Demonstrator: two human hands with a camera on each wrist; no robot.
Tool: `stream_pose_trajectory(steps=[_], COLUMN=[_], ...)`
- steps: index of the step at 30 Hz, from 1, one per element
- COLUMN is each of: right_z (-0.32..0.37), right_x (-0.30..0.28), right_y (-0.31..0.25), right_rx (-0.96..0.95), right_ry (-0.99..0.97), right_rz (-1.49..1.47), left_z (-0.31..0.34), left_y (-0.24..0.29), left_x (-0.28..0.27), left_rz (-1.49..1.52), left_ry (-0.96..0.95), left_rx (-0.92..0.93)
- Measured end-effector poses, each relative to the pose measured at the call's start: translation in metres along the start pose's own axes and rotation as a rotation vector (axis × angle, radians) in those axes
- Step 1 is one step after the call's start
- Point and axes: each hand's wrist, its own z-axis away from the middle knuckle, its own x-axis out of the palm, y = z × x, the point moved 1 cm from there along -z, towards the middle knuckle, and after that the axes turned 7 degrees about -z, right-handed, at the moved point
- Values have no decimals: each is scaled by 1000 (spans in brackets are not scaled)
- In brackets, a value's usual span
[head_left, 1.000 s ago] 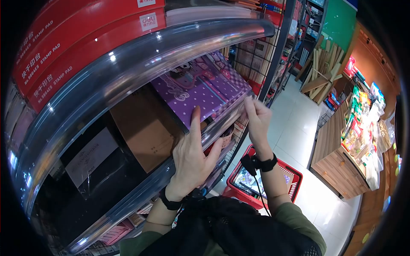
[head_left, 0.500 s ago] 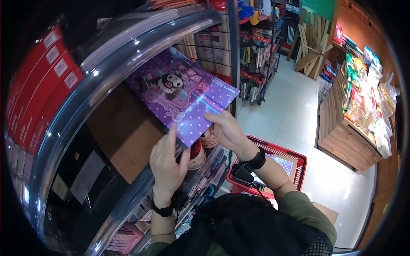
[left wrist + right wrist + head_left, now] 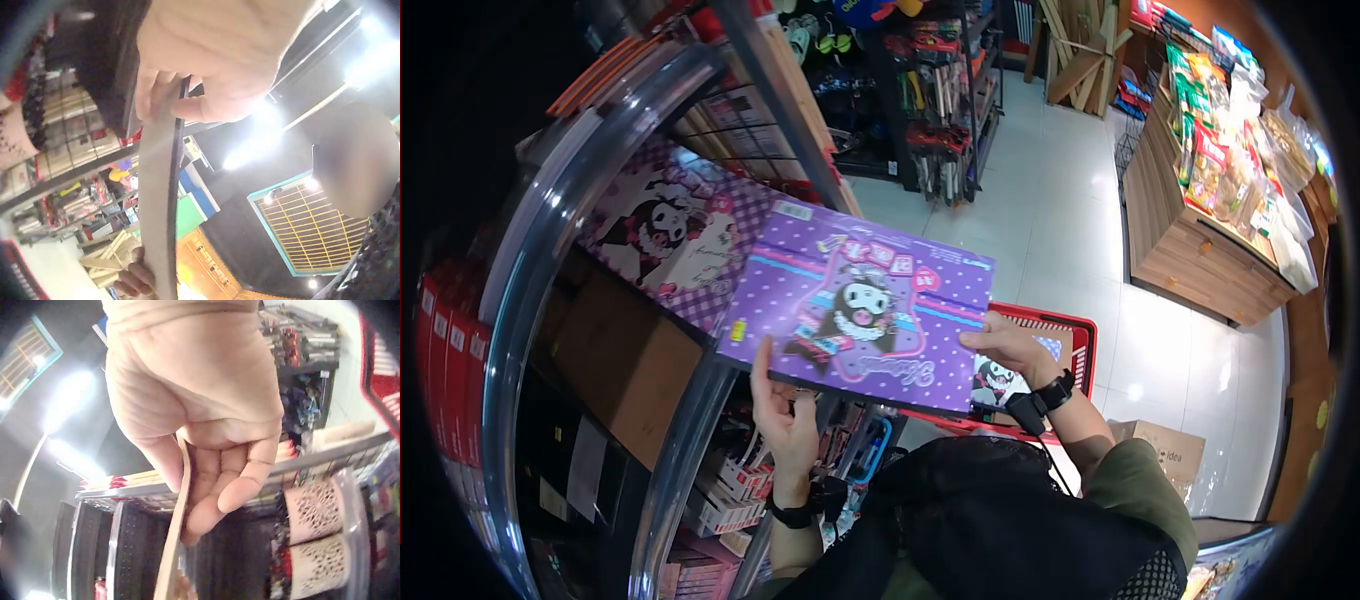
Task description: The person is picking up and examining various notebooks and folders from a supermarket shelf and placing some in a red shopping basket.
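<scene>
A purple dotted flat box with a cartoon figure (image 3: pixel 855 310) is held between both hands, outside the shelf edge. At its lower left corner the left hand (image 3: pixel 788 425) grips the edge; the left wrist view shows thumb and fingers of this hand (image 3: pixel 212 56) on either side of the thin box (image 3: pixel 157 187). The right hand (image 3: pixel 1012 348) pinches the right edge, thumb on top; in the right wrist view the hand (image 3: pixel 200 406) has fingers beneath the box edge (image 3: pixel 172 544). A purple checked box (image 3: pixel 675 230) lies on the shelf behind.
A brown carton (image 3: pixel 615 350) and red boxes (image 3: pixel 455 370) sit on the shelf, behind its clear curved rim (image 3: pixel 530 200). Below right stands a red basket (image 3: pixel 1084 350) with flat items. A wooden counter (image 3: pixel 1195 255) with packaged goods is at the right; a cardboard box (image 3: pixel 1175 455) is on the floor.
The purple dotted box has come off the shelf to the right, uncovering the checked one. My right hand has taken hold of its edge, and the view has turned right.
</scene>
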Motion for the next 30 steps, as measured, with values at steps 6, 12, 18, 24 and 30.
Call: stream_pose_trajectory(steps=[6,12,18,24,30], right_z=[55,88,133,140,126], right_x=[-77,-138,-231,-234,-260], right_y=[27,71,146,176,176], right_rx=[-27,82,272,351,315], right_ry=[289,462,716,1011,1112], right_rz=[57,-33,101,124,436], left_z=[7,12,20,34,41], left_y=[-35,-89,-79,-79,-70], left_x=[46,54,49,39,31], left_rz=[-51,-254,-304,-330,-464], left_ry=[-174,-314,-313,-283,-218], left_rx=[-70,-136,-217,-309,-236])
